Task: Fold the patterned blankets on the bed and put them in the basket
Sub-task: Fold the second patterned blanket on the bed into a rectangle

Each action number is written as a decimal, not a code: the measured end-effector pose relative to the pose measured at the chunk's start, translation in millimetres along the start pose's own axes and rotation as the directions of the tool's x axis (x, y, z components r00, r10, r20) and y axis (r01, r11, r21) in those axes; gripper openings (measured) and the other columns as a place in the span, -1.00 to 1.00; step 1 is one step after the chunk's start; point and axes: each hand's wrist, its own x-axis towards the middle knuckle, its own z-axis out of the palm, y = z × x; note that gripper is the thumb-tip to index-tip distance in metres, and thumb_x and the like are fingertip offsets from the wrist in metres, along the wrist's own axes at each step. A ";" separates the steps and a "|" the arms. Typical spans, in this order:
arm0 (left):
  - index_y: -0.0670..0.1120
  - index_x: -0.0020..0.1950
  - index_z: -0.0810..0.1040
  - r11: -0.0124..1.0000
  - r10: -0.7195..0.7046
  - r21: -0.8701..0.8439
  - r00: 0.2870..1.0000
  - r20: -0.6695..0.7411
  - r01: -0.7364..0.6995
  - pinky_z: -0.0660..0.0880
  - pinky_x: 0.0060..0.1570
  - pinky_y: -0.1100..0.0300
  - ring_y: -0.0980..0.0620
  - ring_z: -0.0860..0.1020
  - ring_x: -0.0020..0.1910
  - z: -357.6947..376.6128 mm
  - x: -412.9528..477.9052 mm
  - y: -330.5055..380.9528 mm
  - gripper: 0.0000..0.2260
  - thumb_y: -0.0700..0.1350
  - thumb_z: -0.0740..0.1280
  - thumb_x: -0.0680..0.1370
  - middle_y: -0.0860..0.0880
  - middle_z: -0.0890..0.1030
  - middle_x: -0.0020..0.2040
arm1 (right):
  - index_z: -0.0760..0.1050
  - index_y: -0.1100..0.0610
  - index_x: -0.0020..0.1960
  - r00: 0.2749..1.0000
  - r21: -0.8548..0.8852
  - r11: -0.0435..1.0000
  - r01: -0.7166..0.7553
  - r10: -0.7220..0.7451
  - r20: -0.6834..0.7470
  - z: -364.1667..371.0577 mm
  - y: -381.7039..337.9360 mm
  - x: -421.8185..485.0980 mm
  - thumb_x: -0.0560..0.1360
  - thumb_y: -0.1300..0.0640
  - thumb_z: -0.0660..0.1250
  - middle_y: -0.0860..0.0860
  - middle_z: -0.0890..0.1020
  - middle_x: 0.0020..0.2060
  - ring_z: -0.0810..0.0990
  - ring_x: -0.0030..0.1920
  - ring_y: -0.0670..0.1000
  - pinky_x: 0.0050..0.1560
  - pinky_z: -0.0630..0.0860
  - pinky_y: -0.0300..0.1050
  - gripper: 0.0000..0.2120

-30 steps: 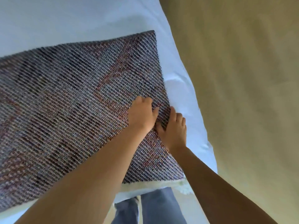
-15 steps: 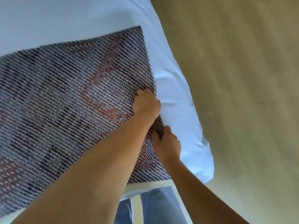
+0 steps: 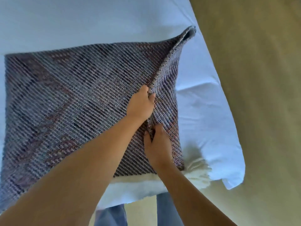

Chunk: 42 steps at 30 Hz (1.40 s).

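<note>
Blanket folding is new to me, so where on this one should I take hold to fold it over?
Probably best to take the blanket by its right edge, coming from the right. That edge stands up off the sheet in a ridge, so fingers can close round it, as the left hand and right hand do; the rest lies flat.
</note>
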 end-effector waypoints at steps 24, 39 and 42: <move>-0.08 0.00 0.50 0.861 -0.378 -0.367 0.926 0.001 0.352 0.39 -0.12 0.18 0.03 0.51 -0.10 -227.6 -114.6 -356.7 -0.71 0.11 0.35 0.45 0.01 0.56 -0.07 | 0.33 0.20 0.17 0.950 -0.117 0.980 0.160 -0.121 0.288 327.5 -211.9 -91.4 0.51 0.13 0.25 0.14 0.49 0.11 0.51 0.10 0.15 0.09 0.47 0.03 -0.72; -0.23 -0.35 0.50 0.816 -0.410 -0.449 0.912 -0.005 0.364 0.44 -0.20 0.08 -0.04 0.47 -0.33 -207.6 -217.6 -366.1 -0.74 -0.09 0.40 0.45 -0.14 0.54 -0.37 | 0.39 0.25 0.15 0.908 -0.392 0.870 0.299 -0.133 0.397 327.7 -186.4 -163.6 0.55 0.12 0.16 0.22 0.61 0.01 0.58 0.01 0.25 -0.12 0.44 -0.02 -0.74; -0.10 -0.41 0.51 0.755 -0.494 -0.535 0.865 -0.086 0.378 0.51 -0.12 0.04 -0.08 0.54 -0.30 -218.9 -226.8 -379.8 -0.78 -0.13 0.41 0.43 -0.09 0.56 -0.38 | 0.36 0.28 0.12 0.916 -0.211 0.944 0.252 -0.163 0.366 340.9 -190.2 -177.1 0.55 0.18 0.15 0.27 0.59 -0.02 0.57 -0.02 0.28 -0.18 0.38 -0.03 -0.79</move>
